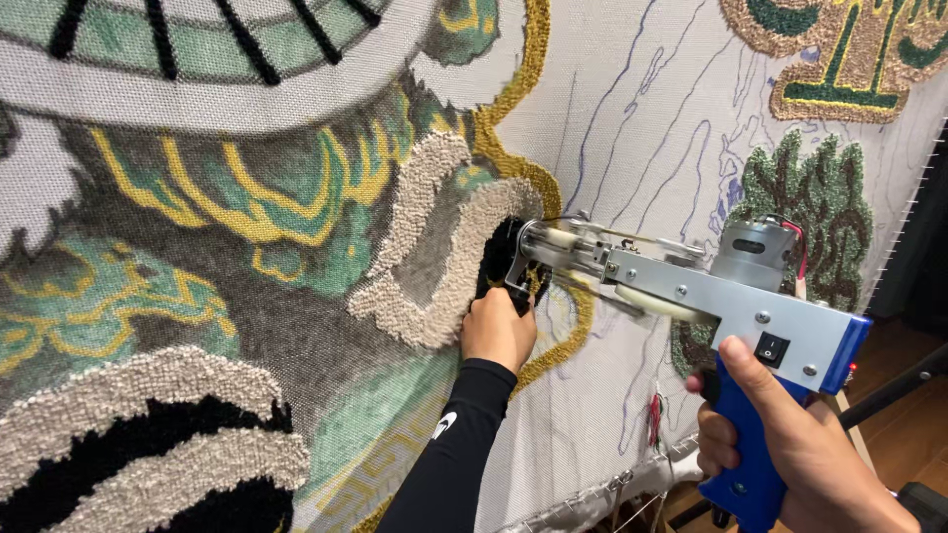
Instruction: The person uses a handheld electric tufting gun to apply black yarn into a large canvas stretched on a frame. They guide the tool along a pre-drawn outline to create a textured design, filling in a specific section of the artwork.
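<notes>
A silver and blue tufting gun [691, 296] points its tip at a stretched backing cloth [632, 128] that stands upright before me. My right hand [790, 444] is closed around the gun's blue grip at the lower right. My left hand [499, 331], in a black sleeve, is closed on the gun's front handle near the needle. The tip presses into a black tufted patch [499, 252] beside a beige looped band [434, 266]. Green, yellow and grey yarn areas fill the cloth to the left.
Blue drawn outlines mark bare cloth at upper middle. A green tufted shape [810, 197] and a beige and green tufted piece [839, 49] sit to the right. The cloth's lower edge [612, 494] is fixed to a frame. Wooden floor [899, 415] shows at right.
</notes>
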